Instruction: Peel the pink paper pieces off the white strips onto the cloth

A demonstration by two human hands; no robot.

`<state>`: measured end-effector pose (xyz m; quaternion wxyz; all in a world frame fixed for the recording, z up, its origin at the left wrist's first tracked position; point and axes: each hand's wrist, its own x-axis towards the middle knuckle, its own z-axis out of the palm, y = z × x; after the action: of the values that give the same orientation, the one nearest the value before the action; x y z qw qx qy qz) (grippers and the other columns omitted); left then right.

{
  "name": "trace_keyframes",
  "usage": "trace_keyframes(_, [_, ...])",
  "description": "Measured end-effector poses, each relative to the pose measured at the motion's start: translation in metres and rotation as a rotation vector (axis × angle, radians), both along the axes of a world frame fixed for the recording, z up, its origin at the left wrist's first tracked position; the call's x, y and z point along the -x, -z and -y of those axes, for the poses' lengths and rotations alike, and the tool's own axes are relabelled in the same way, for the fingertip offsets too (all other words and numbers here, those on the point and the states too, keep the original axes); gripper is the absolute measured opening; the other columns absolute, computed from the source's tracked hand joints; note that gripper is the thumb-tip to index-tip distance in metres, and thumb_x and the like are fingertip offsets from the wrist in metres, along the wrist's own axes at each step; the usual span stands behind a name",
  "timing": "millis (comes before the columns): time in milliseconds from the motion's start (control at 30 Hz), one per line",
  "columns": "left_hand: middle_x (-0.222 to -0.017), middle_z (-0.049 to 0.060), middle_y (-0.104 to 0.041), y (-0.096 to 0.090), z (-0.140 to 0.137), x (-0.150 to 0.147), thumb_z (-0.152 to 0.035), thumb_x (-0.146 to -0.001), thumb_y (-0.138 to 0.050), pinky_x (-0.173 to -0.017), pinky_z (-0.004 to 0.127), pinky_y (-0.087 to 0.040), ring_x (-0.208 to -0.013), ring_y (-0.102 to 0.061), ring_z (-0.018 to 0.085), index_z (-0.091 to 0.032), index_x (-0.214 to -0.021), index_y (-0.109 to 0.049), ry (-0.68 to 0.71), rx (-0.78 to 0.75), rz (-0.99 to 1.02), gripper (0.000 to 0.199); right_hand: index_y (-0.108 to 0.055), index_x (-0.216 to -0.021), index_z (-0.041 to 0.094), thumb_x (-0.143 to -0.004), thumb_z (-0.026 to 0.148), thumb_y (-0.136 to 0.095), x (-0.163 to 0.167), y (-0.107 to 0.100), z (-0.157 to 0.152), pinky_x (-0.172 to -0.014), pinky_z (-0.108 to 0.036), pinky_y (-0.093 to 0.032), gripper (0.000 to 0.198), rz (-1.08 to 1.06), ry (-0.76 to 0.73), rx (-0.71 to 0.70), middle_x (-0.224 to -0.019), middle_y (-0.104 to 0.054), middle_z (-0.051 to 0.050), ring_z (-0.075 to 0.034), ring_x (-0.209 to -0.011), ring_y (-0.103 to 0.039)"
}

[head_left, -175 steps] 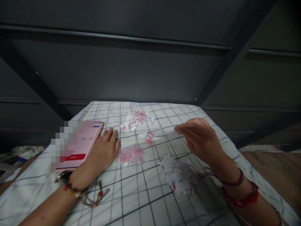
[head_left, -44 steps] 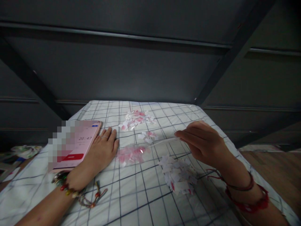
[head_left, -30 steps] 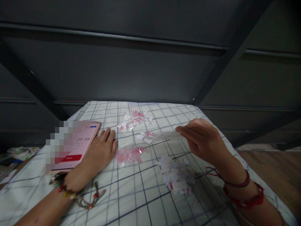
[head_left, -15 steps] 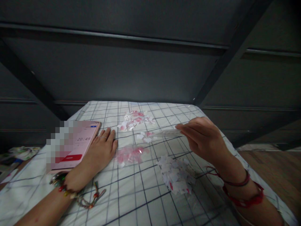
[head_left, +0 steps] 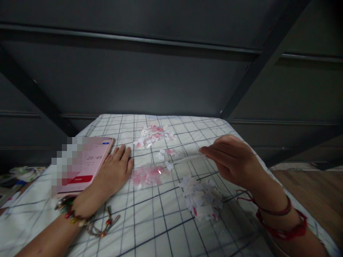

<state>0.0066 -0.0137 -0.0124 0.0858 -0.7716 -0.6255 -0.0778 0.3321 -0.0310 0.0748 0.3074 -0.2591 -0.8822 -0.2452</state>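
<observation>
My right hand [head_left: 233,160] is closed in a pinch around slim, pale tweezers [head_left: 187,159], blurred, which point left across the cloth. At their tip is a small white paper scrap [head_left: 169,165], by the right edge of a pink, glossy see-through pile [head_left: 147,175]. Just behind lies a small group of white and pink scraps [head_left: 167,154]. My left hand [head_left: 115,169] rests flat, fingers stretched out, beside a pink phone [head_left: 93,157] and holds nothing.
A larger heap of white and pink scraps [head_left: 155,135] lies toward the back. Mostly white scraps [head_left: 202,198] form another heap at front right. A white checked cloth [head_left: 150,232] covers the surface, and a dark panel [head_left: 139,78] stands behind it.
The tweezers' tip has moved toward me, from the small scrap group to the pink pile's edge, with a white scrap at it. My left hand stays in place.
</observation>
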Motion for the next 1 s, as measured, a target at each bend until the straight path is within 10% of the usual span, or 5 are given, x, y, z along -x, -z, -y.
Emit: trace_keyframes(1000, [-0.139, 0.025, -0.044, -0.004, 0.000, -0.002, -0.030, -0.091, -0.028, -0.104, 0.051, -0.035, -0.129, -0.041, 0.035, 0.000, -0.132, -0.046, -0.010, 0.041, -0.006, 0.054, -0.061, -0.094, 0.018, -0.077, -0.001, -0.047, -0.010, 0.004, -0.005, -0.059, -0.031, -0.038, 0.029, 0.009, 0.059, 0.018, -0.067, -0.059, -0.001, -0.015, -0.065, -0.048])
